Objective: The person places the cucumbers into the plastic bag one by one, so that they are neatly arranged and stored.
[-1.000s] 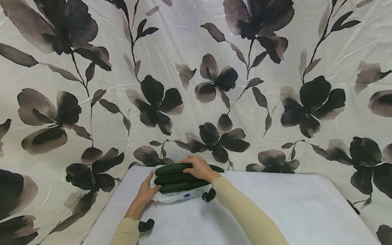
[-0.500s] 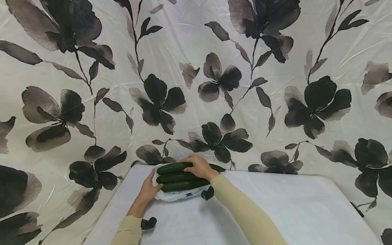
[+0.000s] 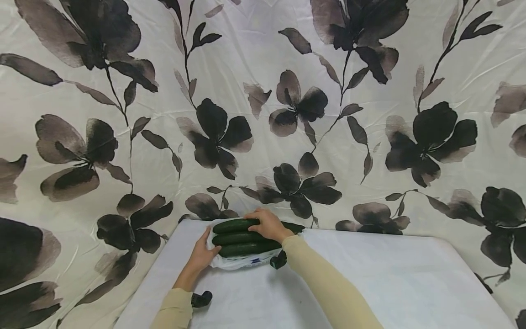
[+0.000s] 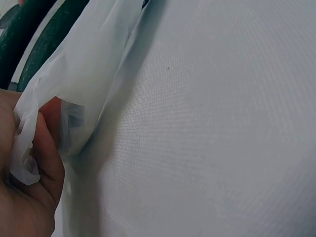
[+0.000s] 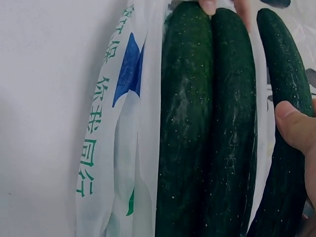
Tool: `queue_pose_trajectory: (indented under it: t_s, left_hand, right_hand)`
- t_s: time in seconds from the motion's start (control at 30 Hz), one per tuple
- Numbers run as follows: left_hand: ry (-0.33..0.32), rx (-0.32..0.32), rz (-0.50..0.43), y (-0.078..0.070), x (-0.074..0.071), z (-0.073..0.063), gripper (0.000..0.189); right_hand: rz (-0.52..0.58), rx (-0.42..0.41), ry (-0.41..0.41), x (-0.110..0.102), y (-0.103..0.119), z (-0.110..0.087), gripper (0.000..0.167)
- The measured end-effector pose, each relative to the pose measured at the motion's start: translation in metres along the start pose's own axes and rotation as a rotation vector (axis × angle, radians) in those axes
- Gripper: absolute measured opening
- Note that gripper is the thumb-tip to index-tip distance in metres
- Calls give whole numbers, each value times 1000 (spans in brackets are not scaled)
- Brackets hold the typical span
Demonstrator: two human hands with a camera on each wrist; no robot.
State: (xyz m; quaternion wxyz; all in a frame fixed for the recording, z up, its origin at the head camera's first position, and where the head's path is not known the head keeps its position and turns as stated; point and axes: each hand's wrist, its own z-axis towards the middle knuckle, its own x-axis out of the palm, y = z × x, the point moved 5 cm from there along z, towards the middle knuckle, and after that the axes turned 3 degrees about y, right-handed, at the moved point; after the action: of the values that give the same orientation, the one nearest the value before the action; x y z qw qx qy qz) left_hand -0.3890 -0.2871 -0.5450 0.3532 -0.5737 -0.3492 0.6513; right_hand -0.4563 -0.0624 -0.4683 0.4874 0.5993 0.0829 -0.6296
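Three dark green cucumbers lie side by side on a white plastic bag (image 3: 236, 263) at the table's far edge. My right hand (image 3: 269, 227) reaches over them and grips the farthest cucumber (image 5: 282, 64), its thumb on the near side. In the right wrist view that one stands apart from the middle cucumber (image 5: 232, 98) and the nearest cucumber (image 5: 185, 108), which lie together. At the left end, my left hand (image 3: 201, 256) holds the bag's edge, thin film bunched between its curled fingers in the left wrist view. Its thumb touches the nearest cucumber's end.
A white cloth-like surface covers the table (image 3: 390, 274), which stretches right and toward me. Right behind it hangs a floral curtain (image 3: 263, 151). Green lettering and a blue mark show on the bag's side. A dark wrist camera (image 3: 201, 299) sits at my left wrist.
The head view has shifted slightly, so the whole scene sits a little farther right. Both hands keep their places on the bag and the cucumbers.
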Motion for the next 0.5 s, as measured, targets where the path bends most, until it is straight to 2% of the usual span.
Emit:
queue_pose_trajectory:
  t_s: [0.5]
  left_hand:
    - [13,-15,-18,-3,0,-1,82]
  right_hand:
    - [-33,28,14,4,1,0,41]
